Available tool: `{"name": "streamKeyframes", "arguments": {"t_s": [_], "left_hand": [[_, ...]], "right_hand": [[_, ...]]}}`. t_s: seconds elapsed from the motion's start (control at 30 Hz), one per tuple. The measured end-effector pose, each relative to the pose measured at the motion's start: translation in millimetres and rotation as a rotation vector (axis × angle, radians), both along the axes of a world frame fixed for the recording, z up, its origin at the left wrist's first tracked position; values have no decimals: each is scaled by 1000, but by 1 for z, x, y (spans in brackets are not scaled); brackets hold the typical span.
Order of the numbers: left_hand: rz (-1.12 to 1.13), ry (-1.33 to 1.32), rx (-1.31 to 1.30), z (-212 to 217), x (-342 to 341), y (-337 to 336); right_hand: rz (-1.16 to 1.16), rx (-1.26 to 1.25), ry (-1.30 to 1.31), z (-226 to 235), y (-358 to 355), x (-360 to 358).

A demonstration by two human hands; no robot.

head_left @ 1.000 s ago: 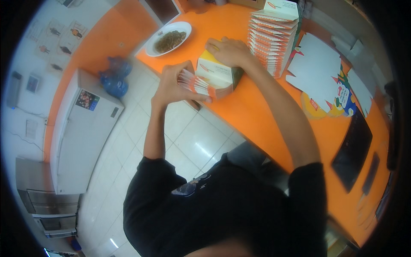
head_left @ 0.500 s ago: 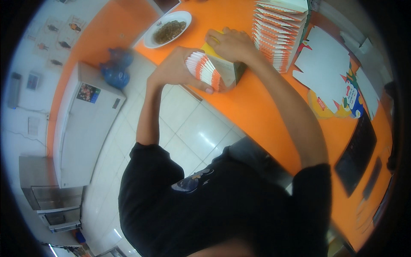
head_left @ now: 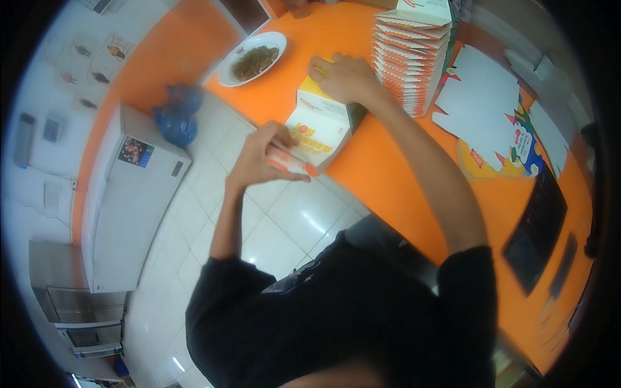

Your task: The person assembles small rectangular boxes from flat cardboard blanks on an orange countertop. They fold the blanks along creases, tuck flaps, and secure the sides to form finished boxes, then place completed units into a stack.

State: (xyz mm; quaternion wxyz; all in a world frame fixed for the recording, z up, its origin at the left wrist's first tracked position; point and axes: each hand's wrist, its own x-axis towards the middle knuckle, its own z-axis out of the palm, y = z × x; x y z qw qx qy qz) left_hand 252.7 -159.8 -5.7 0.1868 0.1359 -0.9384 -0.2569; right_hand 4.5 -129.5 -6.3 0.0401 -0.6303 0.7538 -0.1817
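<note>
The white-and-yellow carton (head_left: 325, 107) lies on the counter (head_left: 394, 181), its lettered panel (head_left: 314, 136) newly exposed because my left hand (head_left: 254, 158), clasped around folded orange-and-white cardboard (head_left: 284, 161), has drawn back. My right hand (head_left: 346, 77) curls over its yellow end (head_left: 310, 85), grip unclear.

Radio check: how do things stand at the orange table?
Left hand gripping white-and-orange folded cardboard. Right hand on yellow-and-white cardboard. Tall carton stack close by.

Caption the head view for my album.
Left hand holding folded cardboard, right hand on yellow-and-white cardboard, at an orange table.
</note>
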Motion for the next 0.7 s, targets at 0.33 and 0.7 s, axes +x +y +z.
{"name": "streamKeyframes", "arguments": {"t_s": [0.33, 0.7], "left_hand": [[261, 398, -243, -78, 23, 47], [478, 350, -311, -85, 21, 50]], "right_hand": [[-17, -417, -37, -4, 10, 6], [-11, -592, -279, -6, 29, 23]]}}
